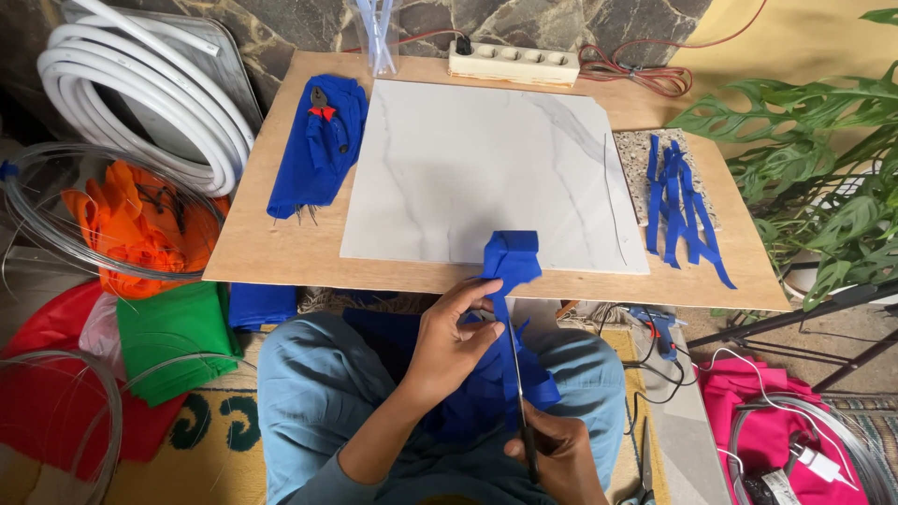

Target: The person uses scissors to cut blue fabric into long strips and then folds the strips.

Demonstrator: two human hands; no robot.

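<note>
My left hand (451,346) pinches a folded piece of blue cloth (511,260) over my lap, its top end resting on the front edge of the white marble tile (468,168). My right hand (559,451) grips scissors (519,383) whose blades run up along the cloth's right side. More blue cloth bunches in my lap under both hands. Several cut blue strips (681,206) lie at the right of the low wooden table (281,252).
A blue cloth pile with pliers (320,140) sits left of the tile. A power strip (513,64) stands at the back. White hose coils (159,93), orange, green, red and pink cloth, wire hoops, a glue gun (660,332) and a plant (823,159) surround the table.
</note>
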